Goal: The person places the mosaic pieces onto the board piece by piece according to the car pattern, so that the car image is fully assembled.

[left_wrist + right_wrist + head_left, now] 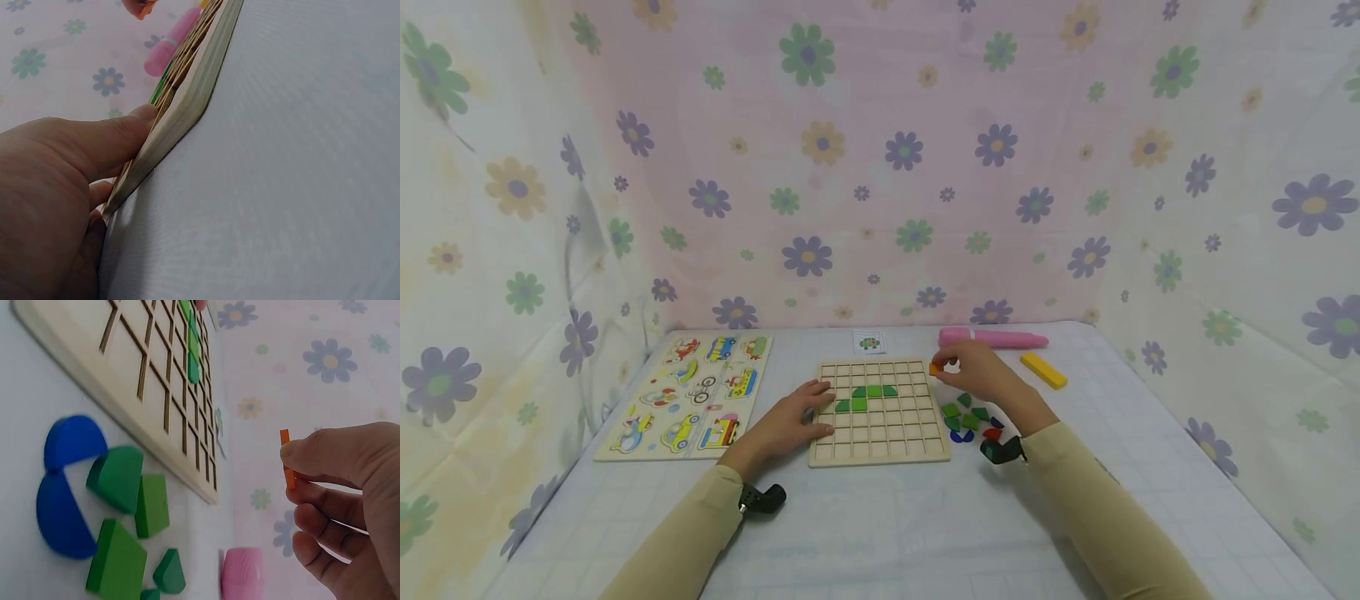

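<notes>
My right hand [988,382] pinches a small orange block [287,459] between thumb and fingertips, raised above the far right corner of the wooden grid board [880,458]. In the right wrist view the block appears edge-on. My left hand [784,423] rests against the board's left edge with fingers spread, and its thumb [128,134] touches the rim. Several green pieces [874,392] sit in the grid cells, some square and some with a curved side. Beside the board on the right lie loose pieces: green ones [970,421], blue half-rounds [65,512] and a red one [992,433].
A picture card [869,342] showing a green figure lies behind the board. To the left is a vehicle puzzle board [692,396]. At the back right are a pink cylindrical object [992,337] and a yellow bar [1043,371]. Flowered cloth walls [880,167] enclose the table.
</notes>
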